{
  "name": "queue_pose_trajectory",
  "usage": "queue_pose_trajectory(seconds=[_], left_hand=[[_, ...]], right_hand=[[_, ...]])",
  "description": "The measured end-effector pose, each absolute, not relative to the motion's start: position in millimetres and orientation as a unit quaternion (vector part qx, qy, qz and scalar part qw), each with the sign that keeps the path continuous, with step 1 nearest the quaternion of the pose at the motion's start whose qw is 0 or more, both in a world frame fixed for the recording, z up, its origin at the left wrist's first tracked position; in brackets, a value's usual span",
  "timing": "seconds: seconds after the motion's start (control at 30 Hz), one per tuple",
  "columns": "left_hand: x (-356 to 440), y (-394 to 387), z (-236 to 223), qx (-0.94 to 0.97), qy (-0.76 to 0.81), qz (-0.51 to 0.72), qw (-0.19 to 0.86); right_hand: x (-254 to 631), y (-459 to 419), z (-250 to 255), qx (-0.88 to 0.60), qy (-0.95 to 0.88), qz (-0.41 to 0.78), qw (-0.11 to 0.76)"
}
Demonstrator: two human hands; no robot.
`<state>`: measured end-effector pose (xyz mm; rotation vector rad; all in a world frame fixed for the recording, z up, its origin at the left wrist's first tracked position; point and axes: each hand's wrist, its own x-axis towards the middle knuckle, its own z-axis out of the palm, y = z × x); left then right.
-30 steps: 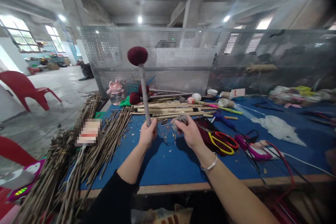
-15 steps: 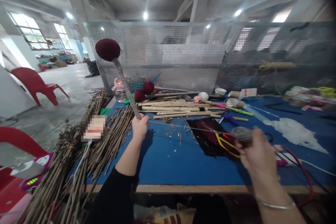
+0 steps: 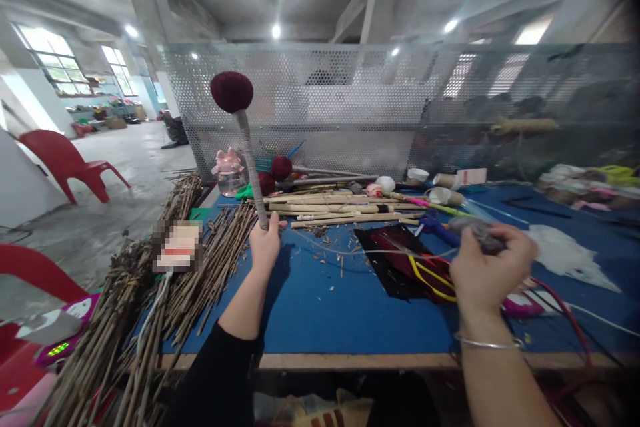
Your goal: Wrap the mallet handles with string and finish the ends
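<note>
The wrapped stick stands almost upright in front of you, left of centre, its dark red head uppermost and leaning a little to your left. Your left grip is closed around its lower end, so the long axis rises away from that grip. Well apart, to the right, your right grip is curled around a grey bundle, fingers pressed into it. Between the two, a thin thread sags from the right grip towards the left; where it meets the stick is too faint to tell. Below the thread, yellow-handled scissors lie on a dark cloth, just beside your right grip. Behind, pale sticks lie across the blue desk; brown stems spread to the left.
</note>
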<state>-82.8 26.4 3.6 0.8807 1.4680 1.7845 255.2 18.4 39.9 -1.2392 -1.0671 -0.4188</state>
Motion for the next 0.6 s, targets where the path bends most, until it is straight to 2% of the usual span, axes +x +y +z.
queue_pose_trajectory(seconds=[0.1,0.17,0.27,0.33,0.43,0.6], left_hand=[[-77.6,26.1,5.7,0.349,0.554,0.687,0.316],[-71.1,26.1,7.2,0.348,0.531,0.695,0.337],[-59.5,25.2,7.6,0.345,0.478,0.694,0.413],[-53.1,24.1,5.8,0.346,0.450,0.678,0.468],[-48.1,22.1,2.0,0.342,0.429,0.654,0.521],[-50.3,17.0,6.3,0.331,0.382,0.631,0.589]], right_hand=[[228.3,29.9,44.2,-0.503,-0.482,-0.088,0.712],[199.4,33.3,49.7,-0.451,-0.497,0.102,0.734],[142.6,31.4,56.5,-0.370,-0.509,0.433,0.646],[102.8,28.4,58.7,-0.318,-0.502,0.549,0.588],[55.8,26.8,60.3,-0.258,-0.502,0.624,0.541],[35.5,32.9,64.5,-0.242,-0.517,0.633,0.523]])
